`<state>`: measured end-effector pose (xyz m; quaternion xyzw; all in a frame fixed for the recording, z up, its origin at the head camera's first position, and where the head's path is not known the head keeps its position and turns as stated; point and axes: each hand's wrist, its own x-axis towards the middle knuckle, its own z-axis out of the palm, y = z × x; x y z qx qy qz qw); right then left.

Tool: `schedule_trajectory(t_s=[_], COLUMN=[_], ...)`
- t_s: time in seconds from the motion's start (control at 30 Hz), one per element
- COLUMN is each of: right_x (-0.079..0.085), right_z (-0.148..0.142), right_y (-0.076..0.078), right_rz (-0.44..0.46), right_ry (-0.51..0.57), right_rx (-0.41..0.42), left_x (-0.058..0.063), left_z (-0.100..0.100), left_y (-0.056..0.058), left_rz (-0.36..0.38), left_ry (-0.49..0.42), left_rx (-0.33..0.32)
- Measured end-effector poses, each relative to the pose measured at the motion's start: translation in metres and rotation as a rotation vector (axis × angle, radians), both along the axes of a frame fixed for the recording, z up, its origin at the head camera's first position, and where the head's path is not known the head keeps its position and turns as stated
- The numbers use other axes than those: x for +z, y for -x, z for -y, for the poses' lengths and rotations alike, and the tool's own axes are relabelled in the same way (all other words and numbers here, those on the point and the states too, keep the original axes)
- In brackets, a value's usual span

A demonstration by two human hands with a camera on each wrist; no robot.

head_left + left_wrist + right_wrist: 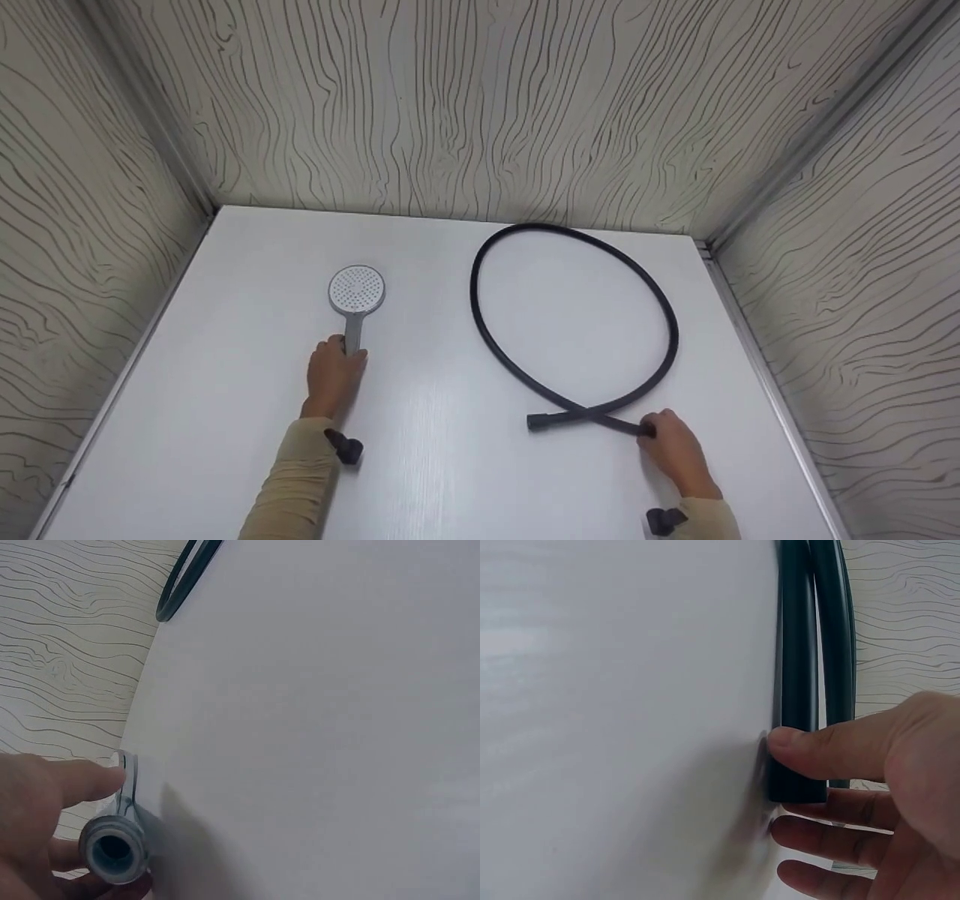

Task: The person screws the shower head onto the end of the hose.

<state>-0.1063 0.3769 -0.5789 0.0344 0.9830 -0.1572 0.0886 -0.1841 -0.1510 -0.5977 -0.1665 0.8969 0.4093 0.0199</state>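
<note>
A grey handheld shower head [357, 289] with a round perforated face lies on the left of the white table, face up. My left hand [332, 377] grips the lower end of its handle; the left wrist view shows the handle's hollow round end [114, 851] between thumb and fingers. To the right, a black shower hose [475, 289] lies in one big loop, its ends crossing near the front. My right hand [675, 448] pinches one end of the hose [799, 772] between thumb and fingers. The other hose end [538, 422] lies on the table left of the crossing.
The white table [435, 465] is bordered by wood-grain patterned panels at the back [450, 112] and on both sides. Metal frame strips run along the corners and the table's side edges. The hose loop reaches close to the back edge.
</note>
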Motion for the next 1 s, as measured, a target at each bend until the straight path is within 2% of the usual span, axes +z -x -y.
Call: schedule_trajectory(t_s=[0.27, 0.5, 0.77, 1.0], right_x=[0.0015, 0.0045, 0.005, 0.0079], right_z=[-0.0024, -0.0064, -0.0087, -0.0089], right_y=[0.0012, 0.0032, 0.0031, 0.0019], right_rz=[0.035, 0.099, 0.128, 0.131], right_ry=[0.006, 0.078, 0.148, 0.19], right_rx=[0.01, -0.024, -0.06, -0.084], left_x=[0.0005, -0.0005, 0.0004, 0.0], left_z=[0.0009, 0.0046, 0.0077, 0.0082], left_y=[0.0014, 0.0042, 0.0069, 0.0073], left_rz=[0.066, 0.09, 0.164, 0.165], left_ry=[-0.076, -0.095, -0.193, -0.233], left_rx=[-0.002, -0.015, -0.011, 0.001])
